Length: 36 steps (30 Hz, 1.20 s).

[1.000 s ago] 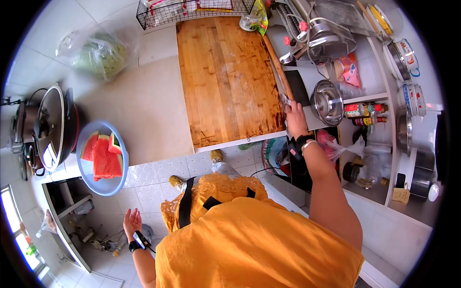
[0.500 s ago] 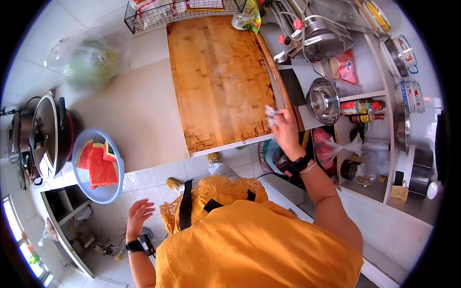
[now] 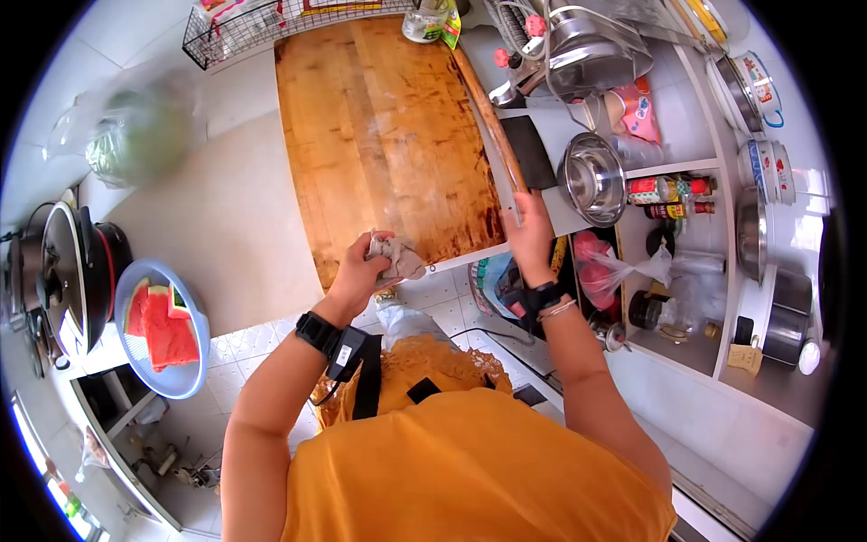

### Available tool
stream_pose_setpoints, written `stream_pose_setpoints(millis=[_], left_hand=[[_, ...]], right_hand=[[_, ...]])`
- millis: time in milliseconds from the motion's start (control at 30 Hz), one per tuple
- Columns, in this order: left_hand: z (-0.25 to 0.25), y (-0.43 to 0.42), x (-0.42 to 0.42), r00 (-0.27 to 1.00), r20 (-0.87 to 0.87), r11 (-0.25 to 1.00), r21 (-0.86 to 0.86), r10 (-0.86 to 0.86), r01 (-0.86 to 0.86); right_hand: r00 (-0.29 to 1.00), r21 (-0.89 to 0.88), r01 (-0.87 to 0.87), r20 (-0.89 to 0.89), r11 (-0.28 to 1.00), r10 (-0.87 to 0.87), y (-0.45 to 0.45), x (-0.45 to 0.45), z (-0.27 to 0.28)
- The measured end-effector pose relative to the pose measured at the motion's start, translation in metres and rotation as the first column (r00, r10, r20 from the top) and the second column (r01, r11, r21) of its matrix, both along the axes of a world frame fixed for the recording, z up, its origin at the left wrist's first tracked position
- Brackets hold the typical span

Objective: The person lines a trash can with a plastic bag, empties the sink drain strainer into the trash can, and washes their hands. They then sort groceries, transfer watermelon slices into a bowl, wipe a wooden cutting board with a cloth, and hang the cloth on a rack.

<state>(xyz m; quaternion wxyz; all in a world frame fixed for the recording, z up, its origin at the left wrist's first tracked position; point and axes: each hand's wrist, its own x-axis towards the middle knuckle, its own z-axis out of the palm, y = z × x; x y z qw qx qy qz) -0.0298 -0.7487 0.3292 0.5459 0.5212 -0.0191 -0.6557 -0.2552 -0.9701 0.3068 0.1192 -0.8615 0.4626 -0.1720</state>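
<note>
A crumpled pale cloth (image 3: pixel 398 256) is gripped in my left hand (image 3: pixel 358 271) at the front edge of the wooden board (image 3: pixel 388 135). My right hand (image 3: pixel 531 230) is at the near end of a long wooden rolling pin (image 3: pixel 490 122), which lies along the board's right side. Its fingers are drawn together around that end, and whether they fully wrap it is hard to see. Just right of the pin lies a dark flat object (image 3: pixel 528 152), with a steel bowl (image 3: pixel 593 179) beyond it.
Watermelon pieces (image 3: pixel 168 332) lie in a blue basket (image 3: pixel 200 361) at the counter's left edge. Behind are a bagged green vegetable (image 3: pixel 135 135) and a wire rack (image 3: pixel 239 38). Pots (image 3: pixel 68 271) stand far left. Shelves (image 3: pixel 673 168) with bottles and bowls line the right.
My left hand has come up from below the counter to the board's front edge and now holds the cloth, which was in my right hand. My right hand has moved to the rolling pin's end.
</note>
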Motion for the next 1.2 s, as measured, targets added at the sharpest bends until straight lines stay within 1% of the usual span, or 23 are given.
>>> stream_pose_setpoints(millis=[100,167,233,300,367,433,467,500,567,600,667,700,767,800,833,867,900,967,1033,1067,1133,1167,1200], left_hand=[[-0.004,0.002,-0.008,1.000,-0.009,1.000,-0.013,-0.010,0.009],[-0.008,0.001,-0.013,0.998,-0.047,0.997,-0.063,-0.040,0.037],[-0.011,-0.001,-0.017,0.998,0.000,0.993,-0.098,-0.068,0.067],[-0.012,-0.001,-0.019,0.994,0.045,0.986,-0.132,-0.095,0.101],[-0.011,-0.004,-0.020,0.983,0.107,0.980,-0.116,-0.148,0.160],[-0.005,-0.014,-0.024,0.989,0.087,0.983,-0.128,-0.118,0.129],[-0.003,-0.022,-0.028,0.993,0.068,0.985,-0.140,-0.092,0.100],[-0.004,-0.032,-0.034,0.994,0.067,0.985,-0.140,-0.089,0.097],[-0.008,-0.055,-0.046,0.989,-0.139,0.976,-0.218,-0.047,0.016],[-0.003,-0.066,-0.049,0.990,-0.134,0.976,-0.217,-0.045,0.015],[0.009,-0.088,-0.054,0.843,-0.537,0.946,-0.254,0.035,-0.202],[0.008,-0.095,-0.058,0.845,-0.534,0.947,-0.254,0.034,-0.198],[0.006,-0.106,-0.067,0.908,-0.419,0.928,-0.325,0.031,-0.181],[0.020,-0.110,-0.072,0.966,-0.243,0.950,-0.270,0.089,-0.156],[0.011,-0.113,-0.081,0.968,-0.238,0.951,-0.271,0.081,-0.146],[-0.004,-0.115,-0.089,0.994,0.025,0.944,-0.315,0.107,-0.094],[-0.006,-0.117,-0.092,0.949,0.284,0.938,-0.346,0.138,-0.032],[-0.010,-0.122,-0.096,0.948,0.275,0.946,-0.318,0.158,-0.065],[-0.018,-0.128,-0.097,0.897,0.402,0.967,-0.241,0.182,-0.089],[-0.023,-0.131,-0.096,0.898,0.404,0.967,-0.242,0.176,-0.080],[-0.026,-0.133,-0.088,0.803,0.539,0.943,-0.323,0.252,-0.078],[-0.028,-0.134,-0.085,0.803,0.543,0.943,-0.325,0.248,-0.072],[-0.028,-0.135,-0.083,0.746,0.627,0.949,-0.315,0.226,-0.023]], right_hand=[[0.955,0.072,0.043,-0.295,0.996,-0.020,-0.019,-0.016,-0.014],[0.944,0.030,0.012,-0.329,0.999,-0.001,-0.024,-0.019,-0.034],[0.933,-0.013,-0.024,-0.360,1.000,0.018,-0.026,-0.013,-0.032],[0.923,0.147,0.069,-0.384,0.987,-0.007,-0.030,-0.012,-0.019],[0.946,0.123,0.057,-0.323,0.991,-0.014,-0.033,-0.017,-0.007],[0.988,0.555,0.078,-0.155,0.828,0.011,-0.036,-0.020,0.010],[1.000,0.764,0.010,0.012,0.645,-0.029,-0.033,-0.019,0.020],[1.000,0.764,0.008,0.011,0.645,-0.026,-0.028,-0.015,0.030],[0.952,0.914,-0.098,0.202,0.393,-0.231,-0.012,-0.001,0.046],[0.934,0.940,-0.118,0.214,0.319,-0.285,-0.005,0.004,0.053],[0.926,0.950,-0.134,0.222,0.282,-0.307,0.005,0.011,0.057],[0.918,0.958,-0.144,0.223,0.249,-0.329,0.009,0.015,0.058],[0.919,0.948,-0.144,0.234,0.284,-0.316,0.013,0.018,0.055],[0.934,0.933,-0.152,0.244,0.326,-0.262,0.013,0.016,0.049],[0.945,0.916,-0.162,0.250,0.366,-0.209,0.013,0.015,0.046],[0.943,0.916,-0.164,0.255,0.367,-0.215,0.015,0.016,0.045],[0.949,0.916,-0.147,0.237,0.373,-0.207,0.016,0.017,0.045],[0.953,0.915,-0.134,0.224,0.380,-0.204,0.021,0.019,0.046],[0.950,0.928,-0.159,0.237,0.336,-0.205,0.025,0.021,0.049],[0.946,0.939,-0.167,0.238,0.301,-0.219,0.024,0.020,0.049],[0.927,0.933,-0.188,0.272,0.306,-0.259,0.025,0.017,0.045],[0.908,0.928,-0.209,0.301,0.310,-0.292,0.025,0.017,0.042],[0.905,0.927,-0.210,0.305,0.311,-0.297,0.025,0.017,0.040]])
